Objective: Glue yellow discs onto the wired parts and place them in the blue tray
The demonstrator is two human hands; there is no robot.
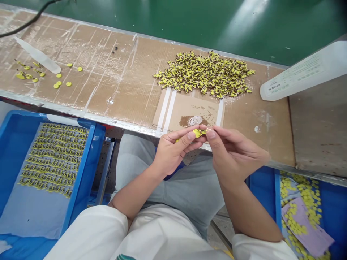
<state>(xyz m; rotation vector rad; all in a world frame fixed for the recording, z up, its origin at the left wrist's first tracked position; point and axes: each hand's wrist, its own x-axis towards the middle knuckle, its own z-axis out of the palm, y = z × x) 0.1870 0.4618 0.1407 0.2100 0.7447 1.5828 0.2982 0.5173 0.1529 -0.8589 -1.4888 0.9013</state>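
Note:
My left hand [173, 151] is closed, thumb and fingers pinching a small yellow and black piece [197, 133] with a round yellow end. From the other side, my right hand [230, 151] has its thumb and fingertips closed on the dark, thin end of the same piece. Another bit of yellow peeks out behind the left fingers. Just beyond the fingertips lies a cardboard pad [173, 108] with white tape strips, a wet brown stain and a whitish, glossy blob [195, 120]. My fingers partly cover the held piece.
A heap of small yellow and dark parts [206, 74] lies behind the pad. A white bottle [303, 72] leans in at right. Yellow discs [68, 83] and a pale flat strip [40, 56] lie at left. Blue bins hold rows of pieces [56, 155] and loose yellow discs [296, 227].

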